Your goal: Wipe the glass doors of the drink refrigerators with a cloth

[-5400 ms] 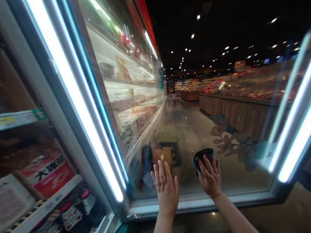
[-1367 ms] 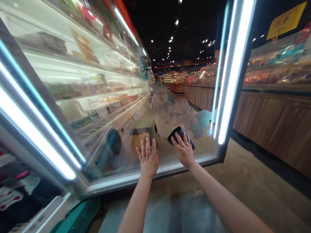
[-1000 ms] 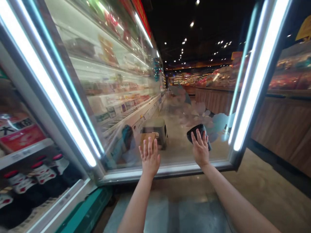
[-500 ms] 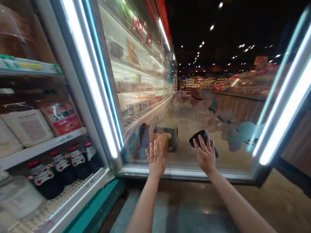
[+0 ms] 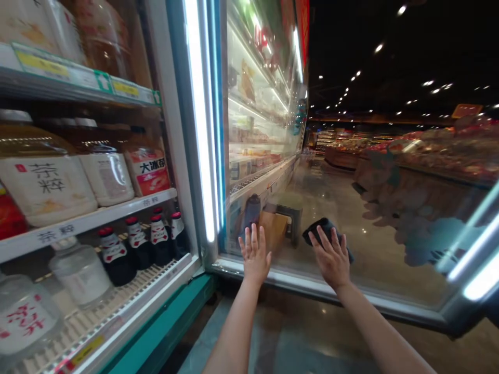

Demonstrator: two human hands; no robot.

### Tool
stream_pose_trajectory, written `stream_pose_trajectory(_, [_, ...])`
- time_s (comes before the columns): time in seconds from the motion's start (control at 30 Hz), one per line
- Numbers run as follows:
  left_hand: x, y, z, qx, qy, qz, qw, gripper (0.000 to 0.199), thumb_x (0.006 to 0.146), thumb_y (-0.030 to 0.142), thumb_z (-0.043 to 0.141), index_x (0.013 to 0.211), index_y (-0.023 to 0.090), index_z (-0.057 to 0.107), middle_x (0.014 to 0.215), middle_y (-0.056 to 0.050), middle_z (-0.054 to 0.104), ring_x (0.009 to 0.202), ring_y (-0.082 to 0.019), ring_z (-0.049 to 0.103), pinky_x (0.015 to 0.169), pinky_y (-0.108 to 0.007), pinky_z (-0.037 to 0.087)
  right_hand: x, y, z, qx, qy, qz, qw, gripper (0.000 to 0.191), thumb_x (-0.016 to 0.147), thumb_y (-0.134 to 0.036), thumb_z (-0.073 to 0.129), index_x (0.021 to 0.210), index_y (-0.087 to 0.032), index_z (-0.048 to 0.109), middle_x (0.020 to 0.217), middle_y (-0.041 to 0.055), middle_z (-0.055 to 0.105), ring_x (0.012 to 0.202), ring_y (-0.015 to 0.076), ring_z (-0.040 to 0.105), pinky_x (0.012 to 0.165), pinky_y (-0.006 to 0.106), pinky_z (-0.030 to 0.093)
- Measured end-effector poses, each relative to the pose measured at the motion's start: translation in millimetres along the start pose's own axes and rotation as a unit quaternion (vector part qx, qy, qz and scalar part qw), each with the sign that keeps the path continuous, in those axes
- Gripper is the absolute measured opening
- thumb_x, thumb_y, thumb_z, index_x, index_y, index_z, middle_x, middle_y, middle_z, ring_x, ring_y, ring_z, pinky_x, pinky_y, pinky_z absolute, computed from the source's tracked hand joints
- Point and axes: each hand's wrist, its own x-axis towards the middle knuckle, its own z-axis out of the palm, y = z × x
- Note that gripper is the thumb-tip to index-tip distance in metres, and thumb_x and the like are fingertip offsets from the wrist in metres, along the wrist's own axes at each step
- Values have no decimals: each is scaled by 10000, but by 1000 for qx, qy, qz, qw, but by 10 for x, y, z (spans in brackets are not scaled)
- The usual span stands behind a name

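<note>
The glass door [image 5: 331, 182] of a refrigerated cabinet stands swung out in front of me, and both my hands are up at its lower part. My left hand [image 5: 256, 257] lies flat near the glass with its fingers spread and nothing in it. Under the palm and fingers of my right hand [image 5: 333, 259] is a dark cloth [image 5: 312, 231], held flat against the pane. Part of the cloth sticks out past the fingers on both sides.
On the left, cabinet shelves [image 5: 97, 218] hold large tea bottles [image 5: 47, 176] and several dark bottles with red caps [image 5: 158, 236]. Bright light strips [image 5: 200, 119] run along the frame. Through the glass show a lit display case [image 5: 261, 104], a brown box [image 5: 273, 228] and a stool [image 5: 298, 213].
My view has turned left, so more of the shelves shows. The door's outer edge has swung nearer on the right. Both hands stay at the lower glass, the right one with the cloth.
</note>
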Motion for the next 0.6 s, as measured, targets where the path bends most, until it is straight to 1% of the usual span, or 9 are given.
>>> stream_pose_trajectory(0.07, [-16,-70,-12,5,-2,-5,1000,1029,817,338,745,1624,160,132,1689,-185,153,1568,-365,42,1250,-610,98,228,-327,106,-7,7,-13,1000,649,920,-144,525,1526,-363,441,1593,-6,415,1547,328,199,1253,629,99])
stream_pose_trajectory(0.17, [-67,-164,-42,18,-17,-13,1000,1069,819,365,751,1627,157,81,1690,-188,147,1568,-364,33,1250,-611,87,285,-650,246,5,-24,-132,991,618,921,-149,534,1504,-346,474,1590,-26,423,1551,266,199,1275,551,-1])
stream_pose_trajectory(0.2, [-85,-199,-59,21,-23,-14,999,1081,820,370,753,1627,158,66,1690,-187,145,1568,-363,32,1252,-609,83,230,-656,265,14,-36,-181,983,589,924,-159,542,1484,-333,501,1584,-33,434,1550,245,206,1279,522,-22])
stream_pose_trajectory(0.27, [-111,-283,-106,28,-32,-10,999,1093,821,378,755,1627,165,48,1692,-181,141,1568,-361,33,1255,-601,77,91,-524,247,30,-57,-265,962,510,931,-175,549,1422,-314,571,1569,-46,459,1542,209,228,1284,479,-26])
stream_pose_trajectory(0.33, [-115,-382,-166,34,-34,-6,999,1092,826,384,751,1628,172,41,1693,-175,136,1568,-362,29,1257,-599,70,24,-317,170,36,-71,-310,947,470,934,-155,536,1372,-310,613,1555,-56,480,1536,186,243,1286,465,-7])
stream_pose_trajectory(0.37, [-109,-433,-197,38,-33,-7,999,1091,828,386,750,1628,173,39,1694,-175,133,1567,-363,25,1258,-600,66,47,-241,125,34,-73,-309,948,479,933,-137,527,1370,-314,613,1550,-58,486,1537,183,240,1285,470,-4])
stream_pose_trajectory(0.43, [-93,-526,-247,47,-29,-19,998,1093,827,384,752,1628,171,40,1694,-178,123,1566,-367,16,1257,-602,56,201,-230,65,25,-61,-258,964,526,928,-116,521,1408,-321,581,1553,-47,481,1547,201,213,1282,493,2])
stream_pose_trajectory(0.53, [-83,-612,-279,57,-29,-35,997,1092,828,381,749,1628,169,37,1695,-181,103,1565,-368,8,1256,-603,55,519,-573,125,15,-22,-137,990,575,922,-136,540,1470,-311,524,1589,-11,427,1560,266,161,1273,541,25])
stream_pose_trajectory(0.6, [-99,-633,-277,62,-33,-34,997,1090,828,378,747,1628,166,39,1695,-182,103,1565,-367,7,1256,-603,56,624,-856,245,20,-9,-127,992,575,925,-158,549,1480,-303,514,1600,-2,410,1560,277,161,1272,542,15])
